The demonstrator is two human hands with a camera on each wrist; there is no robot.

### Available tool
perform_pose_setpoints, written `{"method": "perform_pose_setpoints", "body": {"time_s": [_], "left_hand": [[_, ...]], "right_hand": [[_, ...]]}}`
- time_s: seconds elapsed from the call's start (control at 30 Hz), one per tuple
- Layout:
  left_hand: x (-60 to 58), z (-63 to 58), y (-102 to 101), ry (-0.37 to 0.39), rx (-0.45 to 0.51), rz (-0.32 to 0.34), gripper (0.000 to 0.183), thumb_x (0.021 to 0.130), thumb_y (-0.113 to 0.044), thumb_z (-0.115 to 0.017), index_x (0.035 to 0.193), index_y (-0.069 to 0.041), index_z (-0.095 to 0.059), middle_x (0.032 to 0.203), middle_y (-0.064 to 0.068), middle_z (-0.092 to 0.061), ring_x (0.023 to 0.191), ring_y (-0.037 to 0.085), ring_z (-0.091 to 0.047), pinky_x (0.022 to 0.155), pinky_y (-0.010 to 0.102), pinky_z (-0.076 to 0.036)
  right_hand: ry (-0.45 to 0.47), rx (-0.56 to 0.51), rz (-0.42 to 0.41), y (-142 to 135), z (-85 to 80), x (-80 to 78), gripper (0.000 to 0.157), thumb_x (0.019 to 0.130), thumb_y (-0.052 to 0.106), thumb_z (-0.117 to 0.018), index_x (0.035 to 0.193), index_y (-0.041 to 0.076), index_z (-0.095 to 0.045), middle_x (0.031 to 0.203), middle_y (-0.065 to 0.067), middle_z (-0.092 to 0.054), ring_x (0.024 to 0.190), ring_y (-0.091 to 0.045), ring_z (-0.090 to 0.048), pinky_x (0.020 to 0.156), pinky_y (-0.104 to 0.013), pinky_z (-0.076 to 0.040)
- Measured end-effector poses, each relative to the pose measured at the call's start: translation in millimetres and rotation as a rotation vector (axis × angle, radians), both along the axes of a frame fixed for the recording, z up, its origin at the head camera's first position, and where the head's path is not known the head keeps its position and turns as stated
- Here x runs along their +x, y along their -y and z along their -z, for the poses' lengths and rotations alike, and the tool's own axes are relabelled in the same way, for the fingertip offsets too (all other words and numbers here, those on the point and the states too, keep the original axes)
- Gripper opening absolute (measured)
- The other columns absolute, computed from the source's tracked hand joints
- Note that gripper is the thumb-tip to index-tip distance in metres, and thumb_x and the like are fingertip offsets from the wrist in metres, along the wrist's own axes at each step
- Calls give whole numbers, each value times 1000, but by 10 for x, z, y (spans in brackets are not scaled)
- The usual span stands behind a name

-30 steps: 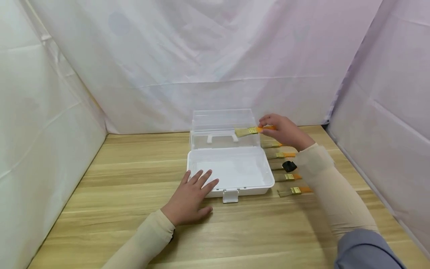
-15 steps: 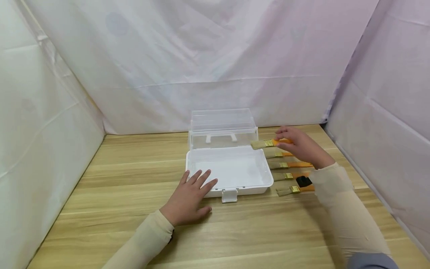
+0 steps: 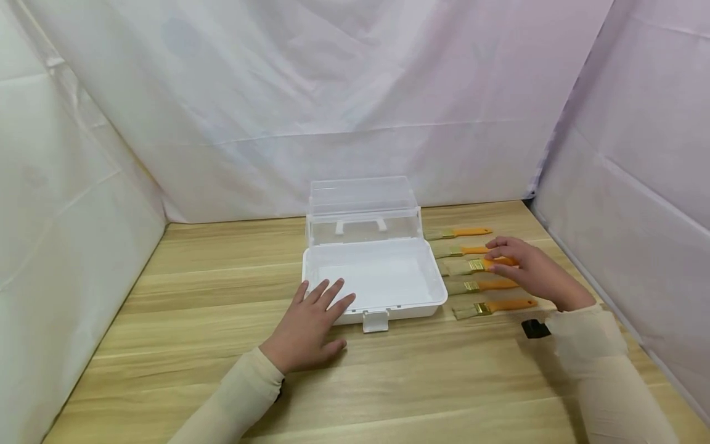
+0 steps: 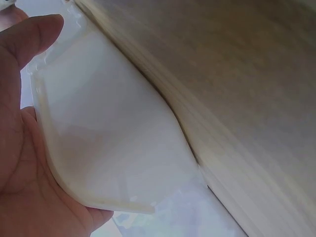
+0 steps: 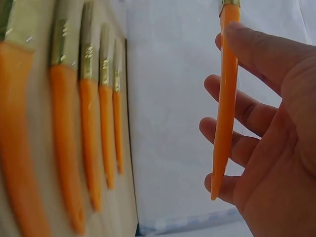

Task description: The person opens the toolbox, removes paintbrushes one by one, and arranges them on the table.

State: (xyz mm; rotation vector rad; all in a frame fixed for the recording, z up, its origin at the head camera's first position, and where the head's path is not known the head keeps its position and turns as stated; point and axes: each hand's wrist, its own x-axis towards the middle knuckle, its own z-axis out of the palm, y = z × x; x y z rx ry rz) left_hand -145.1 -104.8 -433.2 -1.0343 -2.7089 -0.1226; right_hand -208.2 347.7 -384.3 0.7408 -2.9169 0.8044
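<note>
A white plastic box (image 3: 383, 280) sits on the table with its clear lid (image 3: 363, 197) tipped back and nothing inside. My left hand (image 3: 304, 327) lies at the front left corner, fingers spread over the rim. In the left wrist view, the thumb (image 4: 42, 34) lies along one side of the box. My right hand (image 3: 535, 271) pinches the orange handle of a paintbrush (image 3: 476, 265), bristles toward the box, above the other brushes. In the right wrist view, the thumb presses this paintbrush (image 5: 227, 94) near its metal band against the fingers.
Several more paintbrushes with orange handles (image 3: 507, 304) lie in a row right of the box, bristles pointing left. A white latch (image 3: 376, 321) hangs at the box's front. White cloth walls (image 3: 266, 111) enclose the wooden table (image 3: 222, 265) at the back and sides.
My right hand has carried the paintbrush from beside the lid rightward and toward me, over the row of brushes. The left hand has stayed at the box corner.
</note>
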Motion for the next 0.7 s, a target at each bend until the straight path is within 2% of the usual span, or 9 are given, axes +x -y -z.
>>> {"method": "perform_pose_setpoints", "body": {"time_s": [0.2,0.33,0.4,0.57,0.7], "left_hand": [[-10,18,-1,12,-9,-7,78,75,-52,-63,143,-24,-34,149,6,-27,133,30,-28,105,58,-11],[-13,15,3,9,-12,-8,78,75,-52,-62,143,-24,-34,149,6,-27,133,30,-28,105,57,-11],[-16,15,7,3,-12,-6,78,75,-52,-62,143,-24,-34,149,6,-27,133,30,-28,105,58,-12],[-25,24,11,-10,-6,1,78,75,-52,-62,142,-24,-34,148,7,-28,132,30,-29,104,58,-13],[-16,10,6,-12,5,7,77,75,-51,-63,141,-23,-36,148,7,-30,132,31,-30,104,59,-15]], "right_hand": [[33,36,13,-207,131,197,22,90,27,-58,108,16,-64,130,-10,-45,113,-31,-47,76,-38,-48],[29,24,-31,-329,232,281,15,87,22,-63,101,23,-66,128,-11,-47,112,-28,-45,75,-23,-46],[23,11,-70,-364,273,318,15,84,19,-66,98,25,-66,126,-13,-47,111,-28,-44,75,-20,-46],[58,1,-111,-398,358,408,17,81,17,-69,96,27,-68,127,-18,-46,114,-25,-39,76,-22,-46],[92,22,-114,-408,430,450,14,79,21,-71,90,30,-68,128,-20,-45,118,-35,-35,79,-24,-45]]}}
